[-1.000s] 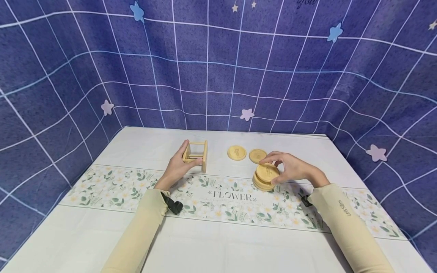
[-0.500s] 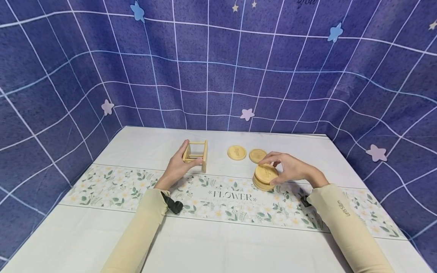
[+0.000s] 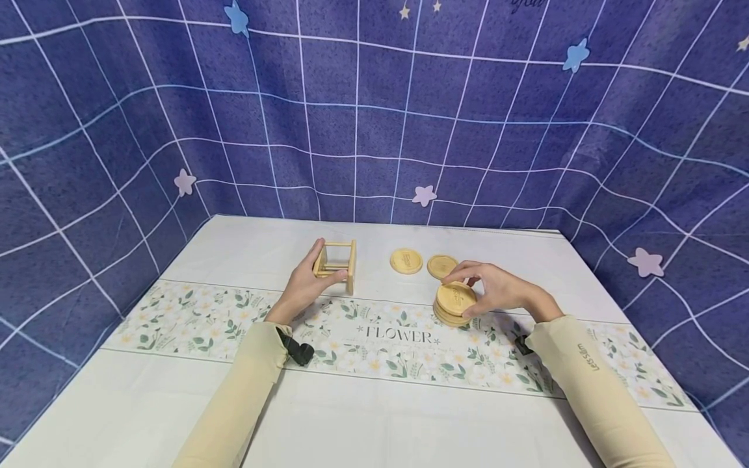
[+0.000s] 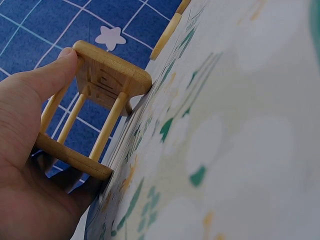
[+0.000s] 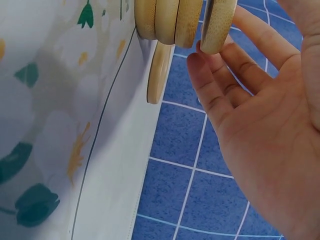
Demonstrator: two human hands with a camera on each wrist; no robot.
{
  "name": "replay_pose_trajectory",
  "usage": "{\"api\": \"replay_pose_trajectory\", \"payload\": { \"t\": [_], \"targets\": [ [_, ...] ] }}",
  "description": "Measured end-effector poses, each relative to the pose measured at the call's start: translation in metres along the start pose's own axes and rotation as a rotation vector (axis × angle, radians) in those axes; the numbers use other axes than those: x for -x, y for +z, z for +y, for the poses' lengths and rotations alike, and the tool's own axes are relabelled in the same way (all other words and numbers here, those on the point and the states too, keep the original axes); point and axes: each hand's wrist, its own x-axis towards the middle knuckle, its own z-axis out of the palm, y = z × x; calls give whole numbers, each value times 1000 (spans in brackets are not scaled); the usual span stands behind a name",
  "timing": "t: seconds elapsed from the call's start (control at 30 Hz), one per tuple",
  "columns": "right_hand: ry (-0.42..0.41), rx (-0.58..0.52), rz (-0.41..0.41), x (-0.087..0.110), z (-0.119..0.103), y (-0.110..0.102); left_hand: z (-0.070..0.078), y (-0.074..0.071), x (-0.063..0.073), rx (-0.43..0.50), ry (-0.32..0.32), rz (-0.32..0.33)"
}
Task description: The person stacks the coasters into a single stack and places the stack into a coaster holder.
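Observation:
My left hand (image 3: 300, 286) grips a small wooden coaster holder (image 3: 351, 268) on the left, thumb across to the far panel. Up close in the left wrist view, the holder (image 4: 111, 67) shows two end panels joined by thin rods, with no coaster between them. On the other side, my right hand (image 3: 502, 287) pinches a round wooden coaster (image 3: 455, 299) by its edges, over a stack of coasters (image 3: 448, 319). From the right wrist view, a narrow gap parts the held coaster (image 5: 219, 25) from the three stacked coasters (image 5: 165, 22).
Two more coasters lie flat behind: one coaster (image 3: 406, 261) near the middle, another coaster (image 3: 441, 266) just behind the stack. A white tablecloth (image 3: 351, 422) with a floral band covers the table. A blue gridded curtain (image 3: 374, 130) encloses the back and sides.
The held coaster has shifted slightly left, more squarely over the stack, carried by my right hand. My left hand and the holder stay put.

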Motion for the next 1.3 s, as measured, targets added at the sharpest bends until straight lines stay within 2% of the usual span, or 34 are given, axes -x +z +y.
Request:
{"api": "replay_pose_trajectory", "payload": {
  "t": [1.1,1.3],
  "targets": [
    [43,-4,-32,1,0,1,-2,0,-2,1,3,-5],
    [9,-16,-16,1,1,-1,-2,-1,-1,13,-2,-9]
  ]
}}
